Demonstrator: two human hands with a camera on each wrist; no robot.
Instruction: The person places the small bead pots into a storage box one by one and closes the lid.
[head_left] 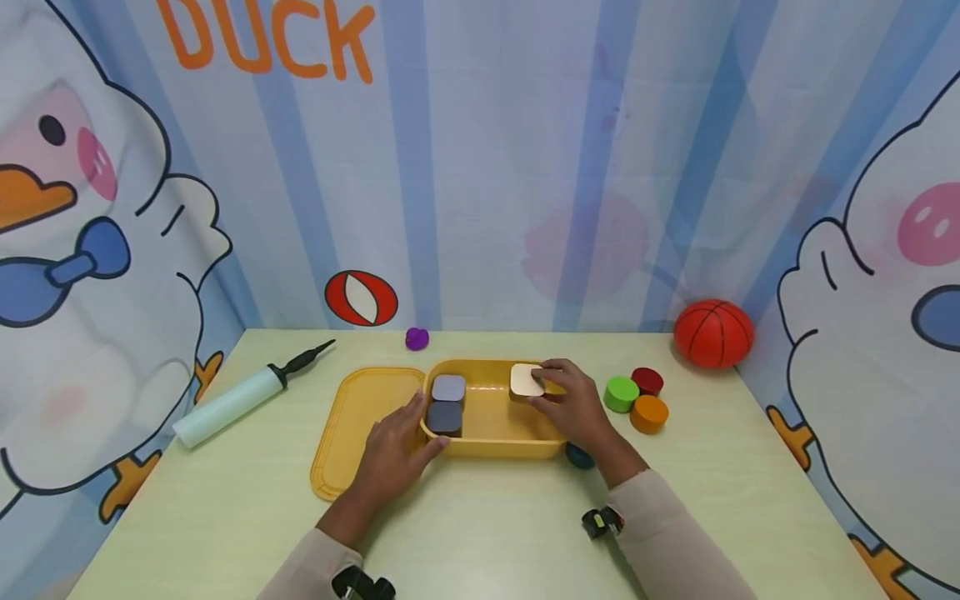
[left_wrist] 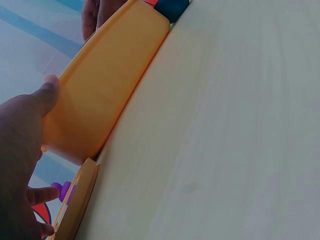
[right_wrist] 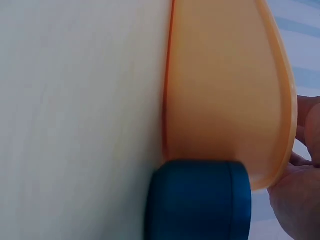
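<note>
A yellow rectangular container point(head_left: 495, 450) stands on the table, with a pale lilac block point(head_left: 448, 387) and a dark grey-blue block point(head_left: 444, 418) side by side at its left end. My right hand point(head_left: 581, 408) pinches a cream square-topped block point(head_left: 525, 381) between thumb and fingers, over the container's right part. At the container's left end, my left hand point(head_left: 390, 450) touches the rim with its thumb point(left_wrist: 48, 92), its fingers extended and spread over the yellow lid point(head_left: 330, 450). In the right wrist view the container wall hides the cream block.
A dark blue rounded piece point(right_wrist: 200, 200) sits by the container's near right corner. Green point(head_left: 622, 393), red point(head_left: 647, 381) and orange point(head_left: 649, 414) round pieces cluster to the right, before a small basketball point(head_left: 713, 333). A pale hand pump point(head_left: 232, 408) lies left; a purple piece point(head_left: 417, 338) is behind.
</note>
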